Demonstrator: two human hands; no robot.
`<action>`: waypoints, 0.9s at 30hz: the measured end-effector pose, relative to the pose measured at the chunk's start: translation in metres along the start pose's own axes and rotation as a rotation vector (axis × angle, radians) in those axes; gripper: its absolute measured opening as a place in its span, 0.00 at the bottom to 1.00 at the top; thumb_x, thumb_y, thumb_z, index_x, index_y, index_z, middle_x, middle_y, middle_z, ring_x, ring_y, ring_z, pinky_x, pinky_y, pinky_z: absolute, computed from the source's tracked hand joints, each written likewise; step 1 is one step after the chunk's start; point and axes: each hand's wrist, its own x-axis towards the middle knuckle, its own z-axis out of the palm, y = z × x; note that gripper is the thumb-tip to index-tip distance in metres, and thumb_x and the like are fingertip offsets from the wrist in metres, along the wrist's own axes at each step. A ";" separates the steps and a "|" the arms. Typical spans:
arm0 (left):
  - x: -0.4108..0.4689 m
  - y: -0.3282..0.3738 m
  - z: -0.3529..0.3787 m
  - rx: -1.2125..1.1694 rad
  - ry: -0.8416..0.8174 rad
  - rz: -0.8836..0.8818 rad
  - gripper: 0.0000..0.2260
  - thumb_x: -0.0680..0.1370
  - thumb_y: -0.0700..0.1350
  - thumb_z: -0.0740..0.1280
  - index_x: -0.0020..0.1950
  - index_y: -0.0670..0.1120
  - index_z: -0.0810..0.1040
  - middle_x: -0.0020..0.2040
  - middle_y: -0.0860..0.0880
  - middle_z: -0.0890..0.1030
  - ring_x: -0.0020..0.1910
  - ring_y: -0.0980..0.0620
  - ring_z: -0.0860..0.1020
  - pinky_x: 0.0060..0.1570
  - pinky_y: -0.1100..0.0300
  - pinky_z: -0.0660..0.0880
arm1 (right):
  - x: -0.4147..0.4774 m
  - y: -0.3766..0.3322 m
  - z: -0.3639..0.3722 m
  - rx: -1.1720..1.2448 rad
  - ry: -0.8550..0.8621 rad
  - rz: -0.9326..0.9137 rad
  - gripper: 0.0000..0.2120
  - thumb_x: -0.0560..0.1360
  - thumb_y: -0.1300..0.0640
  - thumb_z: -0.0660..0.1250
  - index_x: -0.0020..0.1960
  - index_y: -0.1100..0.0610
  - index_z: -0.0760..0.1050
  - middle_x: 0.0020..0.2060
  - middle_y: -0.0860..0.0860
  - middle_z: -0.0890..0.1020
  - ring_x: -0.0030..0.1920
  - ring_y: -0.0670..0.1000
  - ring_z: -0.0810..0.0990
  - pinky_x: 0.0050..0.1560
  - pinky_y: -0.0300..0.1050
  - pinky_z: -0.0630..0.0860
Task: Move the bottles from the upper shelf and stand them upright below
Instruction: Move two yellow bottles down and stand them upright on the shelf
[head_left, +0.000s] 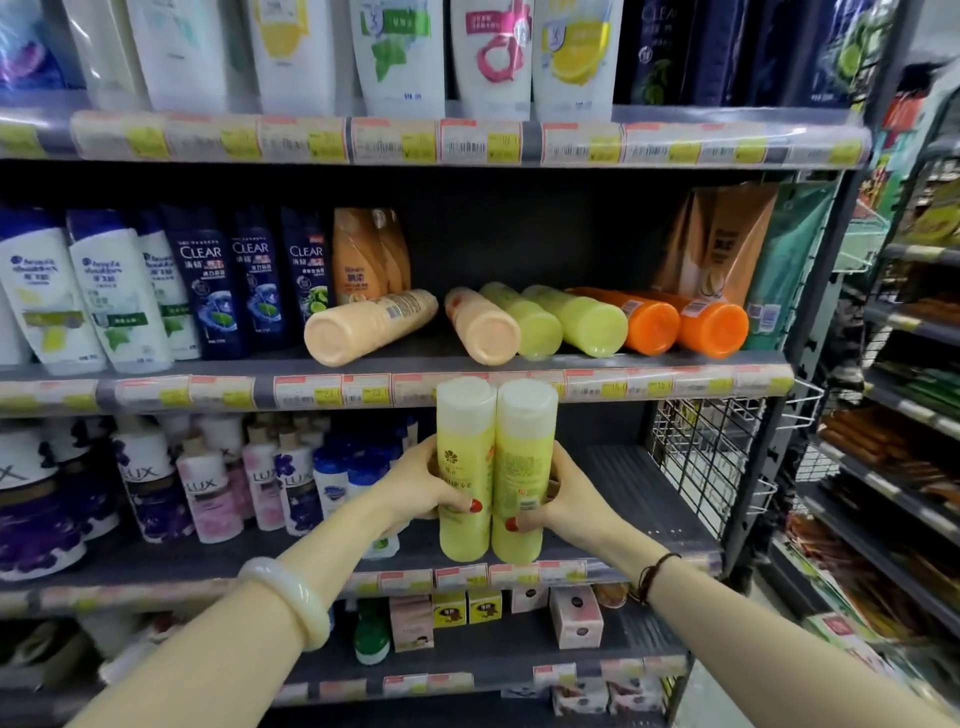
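risk is a topple: left hand (415, 483) and right hand (561, 499) each clasp a yellow bottle (464, 467) (524, 467), upright, touching, at the lower shelf's (649, 499) front edge; six lying bottles (363, 327) wait above that shelf.

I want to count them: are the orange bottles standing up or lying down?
Lying down. Both orange bottles rest on their sides on the upper shelf, round bases facing out.
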 end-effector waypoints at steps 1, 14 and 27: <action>0.005 -0.007 0.002 -0.005 0.012 0.002 0.29 0.65 0.31 0.74 0.62 0.50 0.71 0.57 0.46 0.82 0.58 0.45 0.79 0.59 0.41 0.76 | 0.003 0.006 0.001 -0.003 0.001 0.000 0.37 0.60 0.74 0.74 0.64 0.55 0.66 0.50 0.47 0.80 0.51 0.44 0.79 0.46 0.36 0.78; 0.072 -0.067 0.020 -0.029 0.098 0.025 0.28 0.65 0.29 0.73 0.61 0.47 0.72 0.54 0.47 0.82 0.58 0.46 0.78 0.61 0.45 0.75 | 0.054 0.080 0.010 -0.008 0.064 -0.019 0.35 0.59 0.72 0.75 0.62 0.56 0.67 0.52 0.51 0.80 0.53 0.46 0.79 0.52 0.44 0.78; 0.117 -0.097 0.010 -0.146 0.167 0.001 0.33 0.66 0.30 0.73 0.68 0.49 0.69 0.60 0.46 0.79 0.61 0.45 0.76 0.61 0.41 0.74 | 0.103 0.112 0.019 0.031 0.073 -0.017 0.33 0.59 0.70 0.76 0.60 0.54 0.68 0.54 0.52 0.81 0.55 0.50 0.80 0.53 0.47 0.79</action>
